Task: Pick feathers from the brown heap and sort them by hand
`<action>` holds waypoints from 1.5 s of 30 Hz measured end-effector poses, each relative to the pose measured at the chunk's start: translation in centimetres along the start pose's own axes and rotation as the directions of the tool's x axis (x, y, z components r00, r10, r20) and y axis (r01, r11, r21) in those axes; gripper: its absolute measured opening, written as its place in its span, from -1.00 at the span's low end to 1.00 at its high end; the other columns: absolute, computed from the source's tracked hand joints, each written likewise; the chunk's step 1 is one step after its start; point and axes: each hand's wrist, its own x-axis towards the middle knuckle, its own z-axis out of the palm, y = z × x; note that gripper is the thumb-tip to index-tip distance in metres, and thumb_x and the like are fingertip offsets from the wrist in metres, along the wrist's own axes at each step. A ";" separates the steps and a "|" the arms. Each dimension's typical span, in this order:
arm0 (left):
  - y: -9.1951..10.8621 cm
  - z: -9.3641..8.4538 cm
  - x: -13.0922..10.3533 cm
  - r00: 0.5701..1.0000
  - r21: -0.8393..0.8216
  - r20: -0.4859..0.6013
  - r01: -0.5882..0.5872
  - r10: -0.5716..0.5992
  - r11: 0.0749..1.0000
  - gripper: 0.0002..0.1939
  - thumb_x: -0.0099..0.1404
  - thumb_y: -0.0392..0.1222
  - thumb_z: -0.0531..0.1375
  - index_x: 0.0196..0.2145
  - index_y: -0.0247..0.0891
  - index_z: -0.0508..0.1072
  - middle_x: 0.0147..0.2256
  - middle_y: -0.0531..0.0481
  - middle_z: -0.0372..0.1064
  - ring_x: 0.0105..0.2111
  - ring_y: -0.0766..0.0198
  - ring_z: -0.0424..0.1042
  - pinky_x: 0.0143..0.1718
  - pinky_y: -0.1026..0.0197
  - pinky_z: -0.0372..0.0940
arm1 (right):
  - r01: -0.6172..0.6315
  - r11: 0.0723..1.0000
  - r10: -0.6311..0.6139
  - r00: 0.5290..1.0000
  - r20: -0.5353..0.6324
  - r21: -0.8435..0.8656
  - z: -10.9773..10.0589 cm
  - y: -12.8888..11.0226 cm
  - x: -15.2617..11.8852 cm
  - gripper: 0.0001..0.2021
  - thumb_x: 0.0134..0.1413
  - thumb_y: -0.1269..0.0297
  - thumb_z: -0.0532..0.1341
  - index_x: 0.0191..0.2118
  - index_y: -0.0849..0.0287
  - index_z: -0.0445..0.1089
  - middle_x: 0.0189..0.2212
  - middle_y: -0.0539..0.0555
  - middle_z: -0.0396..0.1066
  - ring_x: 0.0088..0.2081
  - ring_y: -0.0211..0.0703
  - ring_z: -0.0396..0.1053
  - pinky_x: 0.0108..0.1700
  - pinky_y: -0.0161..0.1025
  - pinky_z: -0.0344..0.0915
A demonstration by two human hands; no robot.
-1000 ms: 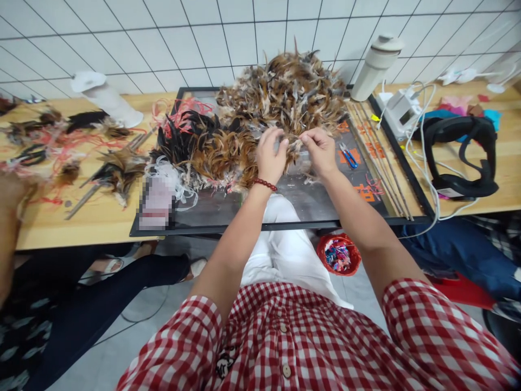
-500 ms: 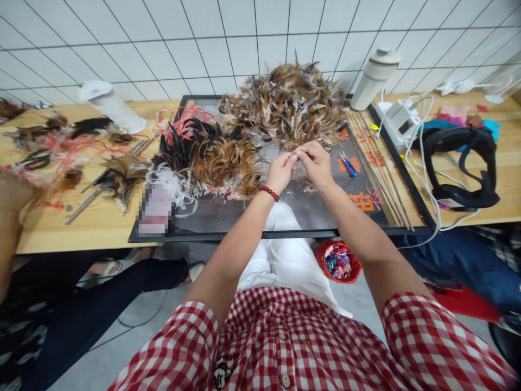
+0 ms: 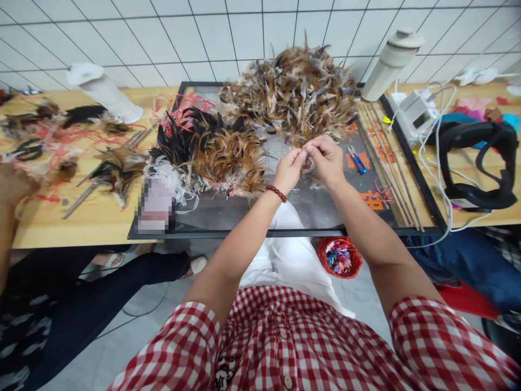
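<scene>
Nearest the camera, below the grip, lie the person's red-and-white checked shirt (image 3: 285, 347) and white trousers (image 3: 291, 255), and just right of the knees a small red bowl (image 3: 340, 256) of coloured scraps stands on the floor. Both forearms rise from there to meet over the near part of a black-framed tray (image 3: 260, 232). The left hand (image 3: 290, 169), with a red bead bracelet (image 3: 277, 193) at its wrist, and the right hand (image 3: 328, 158) have their fingertips pinched together, touching each other; something small and pale shows between them, likely a feather, but it is too small to tell for sure. Just right of the grip lie small blue-handled snips (image 3: 356, 159), and farther right a row of thin sticks (image 3: 386, 163) runs along the tray's edge. Left of the grip sits a bundle of tan and black feathers (image 3: 215, 152) with white ribbon (image 3: 171, 176) beside it. Just beyond the fingertips rises a big heap of loose brown feathers (image 3: 293, 92). Far right, beyond the tray, are a white device (image 3: 413, 111) with cables, a black headset (image 3: 478, 163) and a pale flask (image 3: 391, 62). Far left, another person's arm (image 3: 10, 206) rests by scattered feathers on the wooden table (image 3: 81, 222), near a white roll (image 3: 103, 92) by the tiled wall.
</scene>
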 end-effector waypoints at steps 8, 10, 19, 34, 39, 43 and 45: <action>-0.7 -0.4 0.2 0.989 0.213 -0.059 -0.118 0.134 0.970 -0.71 0.43 -0.20 0.20 -0.48 -0.22 0.39 -0.44 0.05 0.45 -0.37 0.32 0.41 -0.21 0.28 0.30 | 0.056 0.995 -0.055 0.998 0.012 -0.077 0.2 0.6 -0.3 -0.50 0.22 -0.30 0.21 -0.35 0.06 0.56 -0.37 0.06 0.47 -0.26 -0.10 0.44 -0.07 -0.05 0.42; -0.9 -0.3 0.3 0.991 0.185 -0.079 -0.095 0.112 0.978 -0.70 0.44 -0.16 0.19 -0.48 -0.22 0.39 -0.47 0.06 0.42 -0.40 0.33 0.39 -0.25 0.28 0.31 | 0.062 0.993 -0.060 0.998 0.018 -0.101 0.5 0.7 -0.2 -0.49 0.23 -0.30 0.20 -0.36 0.07 0.54 -0.37 0.06 0.48 -0.25 -0.09 0.43 -0.07 -0.06 0.41; -1.4 0.2 1.0 0.988 -0.095 -0.149 0.032 -0.046 0.995 -0.64 0.46 0.11 0.19 -0.37 -0.21 0.40 -0.48 0.09 0.32 -0.52 0.44 0.32 -0.41 0.34 0.28 | -0.007 0.802 0.201 0.945 0.260 -0.597 -11.0 -4.8 1.0 -0.90 0.02 0.25 0.45 -0.38 0.10 0.56 -0.47 0.04 0.44 -0.42 -0.19 0.29 -0.25 -0.08 0.25; -0.3 0.2 0.9 0.943 -0.291 -0.254 0.139 -0.216 0.947 -0.66 0.46 0.11 0.19 -0.30 -0.22 0.45 -0.53 0.13 0.28 -0.56 0.47 0.27 -0.46 0.37 0.22 | -0.244 0.681 0.396 0.916 0.067 -0.690 -15.1 -4.7 -1.9 -0.97 0.12 0.33 0.32 -0.33 0.05 0.52 -0.61 -0.04 0.32 -0.55 -0.24 0.20 -0.38 -0.15 0.14; 1.1 -0.5 0.4 0.938 -0.365 -0.262 0.123 -0.228 0.923 -0.69 0.44 0.09 0.22 -0.28 -0.22 0.47 -0.45 0.12 0.39 -0.57 0.49 0.29 -0.46 0.39 0.25 | -0.333 0.941 0.321 0.937 0.139 0.067 -3.6 -3.2 2.4 -0.56 -0.01 -0.22 0.41 -0.39 0.04 0.37 -0.55 -0.06 0.35 -0.56 -0.29 0.22 -0.50 -0.26 0.17; 2.2 -1.6 0.1 0.935 -0.509 -0.163 0.193 -0.314 0.839 -0.80 0.46 -0.06 0.23 -0.25 -0.23 0.48 -0.19 0.03 0.55 -0.56 0.55 0.24 -0.42 0.38 0.29 | -0.320 0.929 0.301 0.946 0.125 0.186 0.7 0.0 2.1 -0.42 -0.12 -0.41 0.38 -0.38 0.05 0.32 -0.50 -0.04 0.36 -0.52 -0.27 0.27 -0.48 -0.25 0.26; 2.6 -1.9 -0.1 0.932 -0.537 -0.058 0.273 -0.358 0.798 -0.85 0.45 -0.09 0.24 -0.21 -0.23 0.48 -0.15 0.01 0.56 -0.58 0.57 0.21 -0.44 0.39 0.30 | -0.278 0.949 0.266 0.959 0.096 0.146 0.6 0.8 1.3 -0.40 -0.11 -0.44 0.36 -0.36 0.04 0.33 -0.48 -0.04 0.37 -0.48 -0.24 0.32 -0.42 -0.23 0.32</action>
